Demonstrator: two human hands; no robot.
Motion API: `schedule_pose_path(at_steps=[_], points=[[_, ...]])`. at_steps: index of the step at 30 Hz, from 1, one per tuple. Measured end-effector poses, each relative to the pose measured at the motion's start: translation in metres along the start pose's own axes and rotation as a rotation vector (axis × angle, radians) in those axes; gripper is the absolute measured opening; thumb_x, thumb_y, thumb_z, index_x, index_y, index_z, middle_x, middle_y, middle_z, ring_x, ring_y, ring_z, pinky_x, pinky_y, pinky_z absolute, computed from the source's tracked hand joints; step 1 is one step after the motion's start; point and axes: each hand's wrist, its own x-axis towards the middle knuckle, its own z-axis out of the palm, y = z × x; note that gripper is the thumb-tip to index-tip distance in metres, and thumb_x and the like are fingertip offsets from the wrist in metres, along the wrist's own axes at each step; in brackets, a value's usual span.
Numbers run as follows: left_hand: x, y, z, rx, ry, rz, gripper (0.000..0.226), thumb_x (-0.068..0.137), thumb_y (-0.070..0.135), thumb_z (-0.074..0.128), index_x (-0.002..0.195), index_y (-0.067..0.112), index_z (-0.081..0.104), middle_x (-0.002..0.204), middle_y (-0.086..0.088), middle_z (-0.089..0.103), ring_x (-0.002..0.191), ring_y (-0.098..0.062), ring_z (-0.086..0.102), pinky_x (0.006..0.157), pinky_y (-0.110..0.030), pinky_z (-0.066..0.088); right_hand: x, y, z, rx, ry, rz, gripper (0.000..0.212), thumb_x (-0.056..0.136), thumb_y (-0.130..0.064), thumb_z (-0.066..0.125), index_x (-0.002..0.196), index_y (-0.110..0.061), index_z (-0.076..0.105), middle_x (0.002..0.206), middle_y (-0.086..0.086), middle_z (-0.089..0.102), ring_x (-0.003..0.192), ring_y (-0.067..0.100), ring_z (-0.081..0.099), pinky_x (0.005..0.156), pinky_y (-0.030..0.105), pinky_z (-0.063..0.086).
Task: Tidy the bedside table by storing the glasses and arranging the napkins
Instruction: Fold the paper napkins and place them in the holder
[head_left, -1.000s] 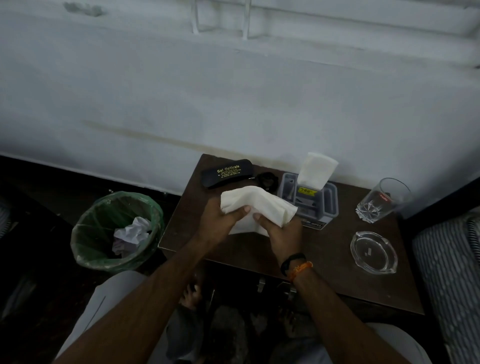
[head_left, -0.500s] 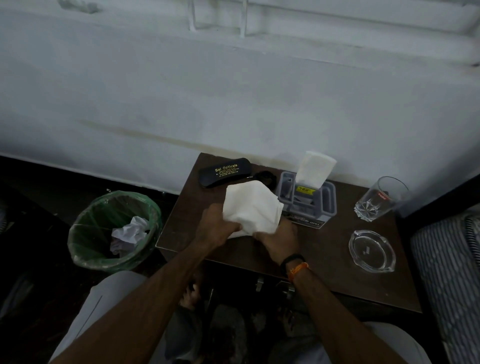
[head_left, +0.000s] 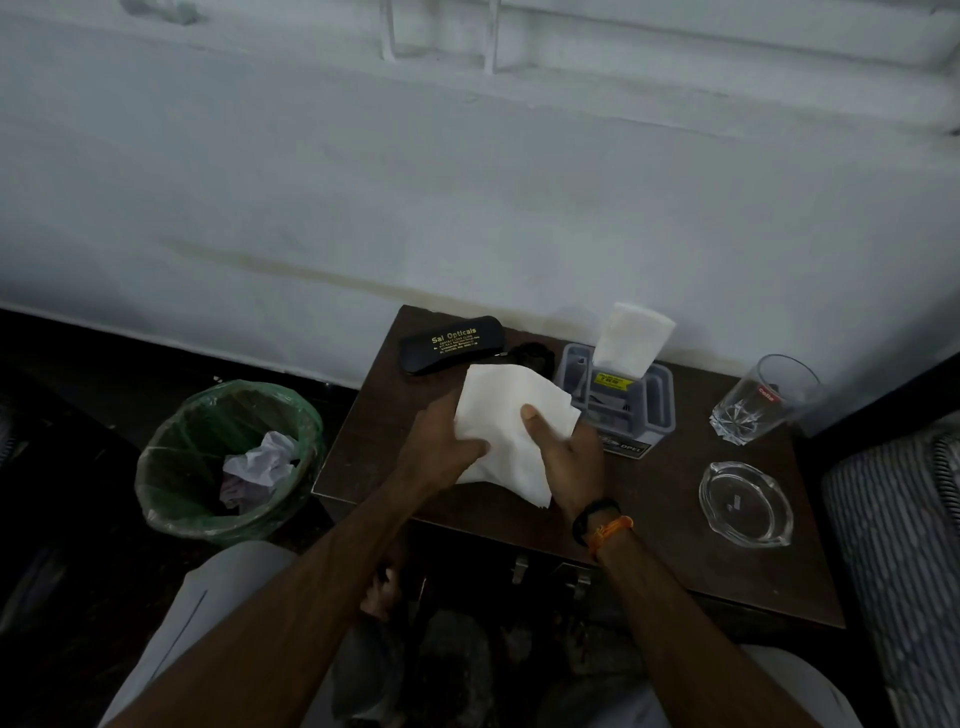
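Napkin folding is the step in hand: held just above the bedside table, it is pinched by the left hand and right hand, and next likely needs creasing and slotting into the holder.

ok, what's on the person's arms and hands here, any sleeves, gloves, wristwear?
Both forearms are bare: no sleeves and no gloves in view. The left hand and its wrist carry nothing. The right hand has two bands at the wrist: a thin black band and, just behind it, an orange thread bracelet. No rings can be made out.
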Motion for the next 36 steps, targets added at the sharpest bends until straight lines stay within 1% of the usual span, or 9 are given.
schedule_pose_path(at_steps=[4, 7, 11, 15, 18, 25, 28, 31, 36], points=[[0.001, 0.001, 0.003, -0.019, -0.04, -0.066, 0.063, 0.082, 0.007, 0.073, 0.138, 0.007, 0.045, 0.136, -0.011, 0.052, 0.122, -0.025, 0.05, 0.089, -0.027, 0.04, -0.001, -0.002, 0.001, 0.033, -0.016, 0.028, 0.013, 0.096, -0.031, 0.058, 0.106, -0.03, 0.066, 0.108, -0.008, 0.069, 0.108, 0.018, 0.063, 0.097, 0.039, 0.049], [0.0, 0.003, 0.003, -0.078, -0.004, -0.065, 0.059, 0.084, 0.006, 0.071, 0.137, 0.006, 0.046, 0.134, -0.011, 0.053, 0.121, -0.025, 0.052, 0.09, -0.031, 0.044, -0.003, -0.001, 0.002, 0.005, -0.022, 0.002, 0.026, 0.09, -0.021, 0.068, 0.116, -0.016, 0.066, 0.107, -0.001, 0.069, 0.104, 0.019, 0.064, 0.089, 0.035, 0.052], [-0.007, 0.013, 0.001, -0.2, 0.103, 0.08, 0.051, 0.088, 0.006, 0.068, 0.136, 0.007, 0.051, 0.115, 0.005, 0.055, 0.105, -0.01, 0.053, 0.088, -0.026, 0.046, 0.001, -0.001, 0.003, -0.012, 0.079, 0.022, 0.049, 0.074, -0.019, 0.083, 0.116, -0.003, 0.063, 0.109, 0.009, 0.068, 0.099, 0.024, 0.065, 0.076, 0.034, 0.056], [-0.013, 0.01, 0.004, -0.185, 0.038, 0.137, 0.054, 0.089, 0.01, 0.068, 0.139, 0.012, 0.049, 0.119, 0.009, 0.055, 0.109, -0.007, 0.053, 0.092, -0.025, 0.049, 0.004, -0.001, -0.002, 0.063, 0.082, 0.045, 0.042, 0.071, -0.004, 0.082, 0.109, -0.013, 0.065, 0.105, 0.003, 0.069, 0.098, 0.021, 0.065, 0.082, 0.04, 0.056], [-0.018, 0.006, 0.011, -0.174, 0.009, 0.097, 0.052, 0.088, 0.01, 0.069, 0.137, 0.011, 0.051, 0.12, 0.005, 0.057, 0.109, -0.009, 0.053, 0.097, -0.031, 0.049, -0.004, 0.005, -0.002, 0.117, 0.04, 0.089, 0.048, 0.072, 0.008, 0.076, 0.095, -0.031, 0.06, 0.099, -0.009, 0.066, 0.092, 0.009, 0.062, 0.076, 0.032, 0.054], [-0.018, 0.006, 0.018, -0.222, 0.105, 0.067, 0.049, 0.088, 0.008, 0.069, 0.134, 0.008, 0.053, 0.114, 0.007, 0.057, 0.105, -0.008, 0.054, 0.091, -0.026, 0.047, -0.007, 0.003, 0.005, 0.327, 0.077, 0.074, 0.057, 0.075, 0.023, 0.06, 0.111, -0.022, 0.059, 0.104, -0.006, 0.067, 0.093, 0.007, 0.064, 0.061, 0.019, 0.056], [-0.017, 0.003, 0.016, -0.179, 0.116, 0.06, 0.046, 0.088, 0.009, 0.069, 0.131, 0.007, 0.056, 0.119, -0.003, 0.063, 0.108, -0.015, 0.059, 0.092, -0.031, 0.05, -0.003, 0.011, 0.0, 0.152, 0.062, 0.071, 0.052, 0.073, 0.018, 0.067, 0.1, -0.027, 0.061, 0.1, -0.006, 0.067, 0.096, 0.014, 0.065, 0.069, 0.025, 0.057], [-0.013, -0.001, 0.016, -0.157, 0.12, 0.033, 0.045, 0.085, 0.01, 0.072, 0.127, 0.008, 0.059, 0.12, -0.007, 0.066, 0.109, -0.02, 0.063, 0.089, -0.031, 0.052, -0.001, 0.019, -0.007, -0.121, 0.035, 0.071, 0.044, 0.069, 0.004, 0.079, 0.105, -0.017, 0.064, 0.108, 0.008, 0.069, 0.106, 0.028, 0.064, 0.086, 0.045, 0.057], [-0.01, -0.003, 0.017, -0.137, 0.111, 0.013, 0.045, 0.079, 0.011, 0.077, 0.121, 0.005, 0.062, 0.113, -0.007, 0.067, 0.097, -0.014, 0.06, 0.084, -0.032, 0.053, -0.006, 0.019, -0.012, -0.555, 0.02, -0.01, 0.047, 0.07, -0.019, 0.083, 0.111, -0.004, 0.067, 0.11, 0.014, 0.07, 0.101, 0.032, 0.065, 0.079, 0.034, 0.053]])
